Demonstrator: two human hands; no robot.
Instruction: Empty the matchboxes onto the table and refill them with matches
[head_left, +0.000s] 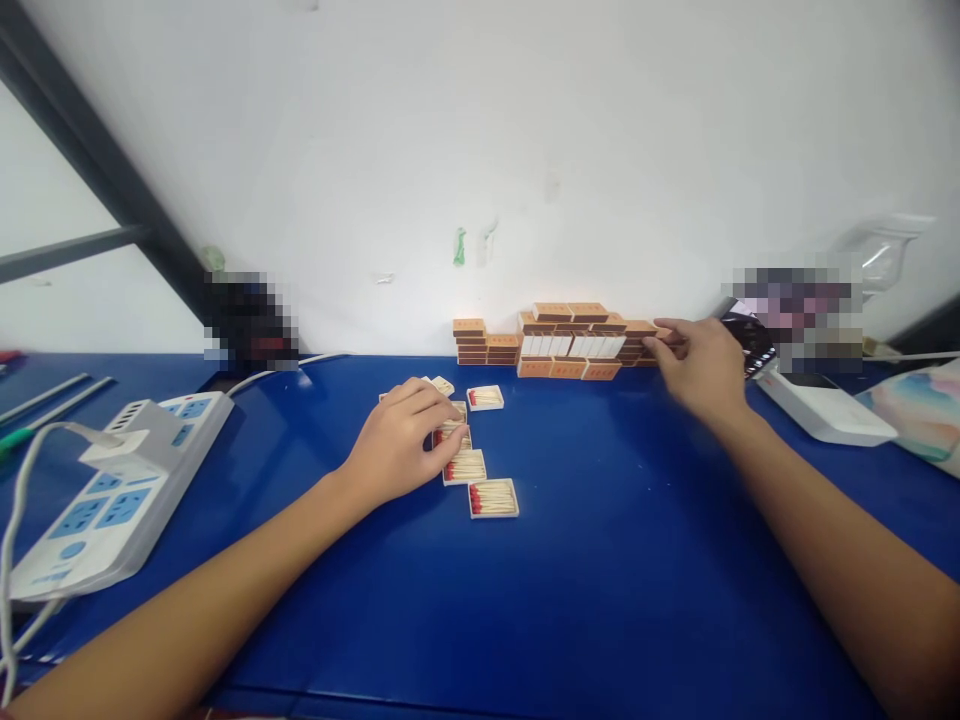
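Observation:
Near the middle of the blue table, my left hand (405, 440) lies over open matchbox trays, thumb apart from the fingers, covering some of them. A tray of red-tipped matches (465, 466) shows beside the thumb. Closer to me is another filled tray (493, 498), and a further tray (485, 398) sits just beyond the fingers. Against the wall stands a stack of orange matchboxes (570, 368), with white sides facing me in its middle. At its right end, my right hand (701, 365) pinches a matchbox (640, 328) between thumb and fingers; the hand partly hides that end.
A white power strip (161, 490) with a plugged-in adapter and cables lies at left. On the right are a white device (829, 408), a dark glossy object (752, 345) and a colourful pouch (919, 410). The white wall (480, 150) closes off the back.

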